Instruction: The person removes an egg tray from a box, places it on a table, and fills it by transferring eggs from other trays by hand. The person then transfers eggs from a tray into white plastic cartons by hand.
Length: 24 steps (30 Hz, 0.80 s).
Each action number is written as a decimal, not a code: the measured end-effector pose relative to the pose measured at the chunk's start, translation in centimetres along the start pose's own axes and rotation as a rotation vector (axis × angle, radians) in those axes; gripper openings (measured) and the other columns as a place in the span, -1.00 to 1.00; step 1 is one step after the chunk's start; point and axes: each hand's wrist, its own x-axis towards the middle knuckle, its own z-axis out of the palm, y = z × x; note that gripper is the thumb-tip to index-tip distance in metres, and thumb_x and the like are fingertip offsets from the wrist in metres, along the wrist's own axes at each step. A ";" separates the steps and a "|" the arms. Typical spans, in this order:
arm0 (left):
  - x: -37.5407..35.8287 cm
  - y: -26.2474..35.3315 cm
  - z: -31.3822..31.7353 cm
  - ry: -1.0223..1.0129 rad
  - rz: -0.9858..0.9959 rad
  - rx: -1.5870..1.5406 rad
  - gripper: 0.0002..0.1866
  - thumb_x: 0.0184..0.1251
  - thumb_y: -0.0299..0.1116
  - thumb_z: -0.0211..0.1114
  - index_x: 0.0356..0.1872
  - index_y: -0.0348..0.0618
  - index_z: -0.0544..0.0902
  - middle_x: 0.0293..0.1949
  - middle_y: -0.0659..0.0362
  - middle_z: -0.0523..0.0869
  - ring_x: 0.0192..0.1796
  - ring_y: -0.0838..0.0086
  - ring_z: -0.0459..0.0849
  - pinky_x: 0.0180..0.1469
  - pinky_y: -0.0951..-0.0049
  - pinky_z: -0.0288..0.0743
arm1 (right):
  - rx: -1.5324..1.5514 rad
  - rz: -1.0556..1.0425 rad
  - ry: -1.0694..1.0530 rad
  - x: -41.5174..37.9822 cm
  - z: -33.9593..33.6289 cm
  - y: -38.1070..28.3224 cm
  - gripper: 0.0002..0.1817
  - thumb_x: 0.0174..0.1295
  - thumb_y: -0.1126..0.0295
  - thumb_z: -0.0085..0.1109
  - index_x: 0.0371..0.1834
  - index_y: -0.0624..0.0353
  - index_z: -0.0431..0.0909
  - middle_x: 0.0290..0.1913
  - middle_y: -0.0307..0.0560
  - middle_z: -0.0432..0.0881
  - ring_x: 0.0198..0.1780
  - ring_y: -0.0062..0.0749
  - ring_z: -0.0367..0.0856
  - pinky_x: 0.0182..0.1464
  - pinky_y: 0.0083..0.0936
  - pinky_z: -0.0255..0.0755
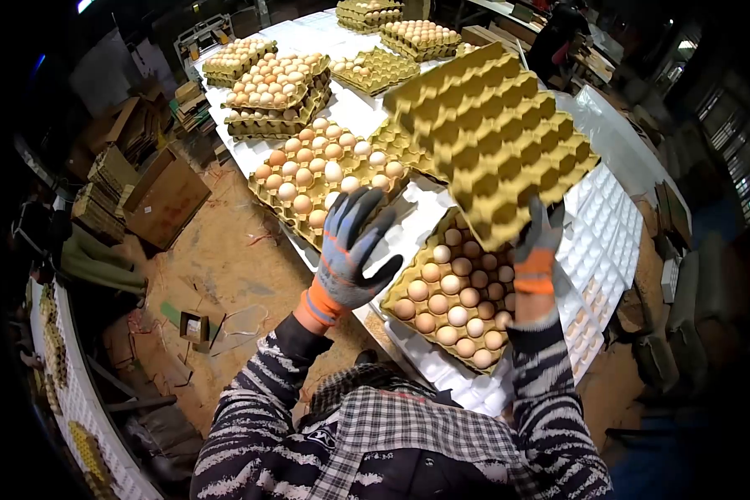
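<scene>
My right hand (535,258), in a grey and orange glove, grips the lower right corner of a yellowish pulp egg tray (500,137), which is raised and tilted with its empty cups showing. Below it lies another egg tray (432,335) with rows of brown eggs (451,284), partly covered by the raised one. My left hand (350,250), gloved alike, has its fingers spread and holds nothing. It is over the near edge of a second tray of eggs (271,198); whether it touches is hard to tell. Behind, an egg tray (404,150) is partly hidden by the raised one.
Stacked trays of eggs (262,96) stand farther back on the white table, with another stack (421,37) at the far end. White moulded sheets (604,225) lie on the right. A cardboard box (167,200) is on the floor left. Another person (558,37) is at the back.
</scene>
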 end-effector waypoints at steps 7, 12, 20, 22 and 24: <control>-11.7 -4.3 -4.7 -0.362 -0.309 -0.024 -0.21 0.11 -0.43 0.49 0.44 -0.21 0.41 0.40 -0.09 0.46 0.38 -0.06 0.46 0.39 0.10 0.39 | -0.349 0.387 0.654 12.3 18.7 14.1 -0.22 0.05 -0.18 0.53 0.08 0.32 0.61 -0.15 0.00 0.69 -0.26 -0.22 0.60 -0.23 -0.12 0.57; -15.9 -5.3 -7.8 -0.407 -0.417 -0.043 -0.26 0.14 -0.43 0.46 0.41 -0.25 0.42 0.37 -0.13 0.50 0.32 -0.09 0.51 0.36 0.10 0.43 | 0.432 0.694 0.144 8.3 22.2 21.7 -0.45 0.33 0.32 0.32 0.36 0.12 0.42 0.14 -0.02 0.59 -0.01 -0.21 0.59 -0.15 -0.14 0.59; -21.1 -8.4 -9.6 -0.308 -0.602 0.016 -0.29 0.19 -0.45 0.43 0.42 -0.23 0.42 0.32 -0.10 0.56 0.33 -0.03 0.53 0.35 0.13 0.44 | -1.368 -0.544 -0.402 11.4 17.3 17.4 -0.29 0.16 0.28 0.30 0.46 -0.17 0.37 0.50 0.06 0.33 0.54 0.02 0.19 0.55 -0.10 0.09; -20.9 -8.4 -9.3 -0.378 -0.681 0.006 -0.30 0.23 -0.37 0.43 0.43 -0.21 0.43 0.31 -0.11 0.56 0.31 -0.03 0.54 0.35 0.14 0.44 | -1.746 -0.321 -0.563 12.7 15.4 18.4 -0.26 0.13 0.21 0.32 0.47 -0.33 0.37 0.51 0.03 0.32 0.55 0.02 0.18 0.54 -0.01 0.09; -21.3 -7.8 -8.8 -0.438 -0.709 -0.003 -0.31 0.25 -0.33 0.43 0.42 -0.20 0.43 0.30 -0.11 0.57 0.30 -0.03 0.55 0.35 0.15 0.44 | -1.753 -0.369 -0.723 13.9 13.3 19.0 -0.34 0.15 0.24 0.29 0.41 -0.34 0.44 0.52 0.00 0.32 0.55 0.03 0.18 0.53 -0.04 0.11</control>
